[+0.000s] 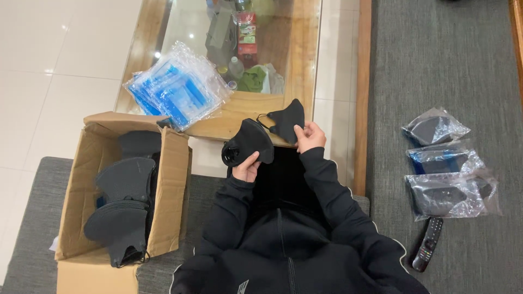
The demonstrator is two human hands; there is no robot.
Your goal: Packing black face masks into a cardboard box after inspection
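- Head view: a black face mask with a round valve (248, 144) is pinched from below by the left hand (246, 167), thumb on its front; it is held up clear of the lap, so that its whole face is turned to the eye.
- A second black mask (287, 120) is gripped at its lower edge by the right hand (309, 136), fingers curled shut on the cloth; its ear loop (263, 120) runs across to the first mask, which it reaches or overlaps, so the two appear to be drawn apart, though whether they are linked cannot be told.
- Both masks are held just above the near edge of the bench (256, 111), a wooden frame with a glass top.
- A heap of clear and blue plastic sleeves (177, 90) is laid on the bench's left corner, within reach of the left hand.
- An open cardboard box (98, 228), stacked with more dark masks (124, 198), is set on the grey cushion at the left side, flaps folded out so the stack is easy to take from.
- Three bagged masks (444, 166) are laid in a row on the grey surface at the right, kept well apart from the loose ones; a black remote control (427, 245) lies just below them.
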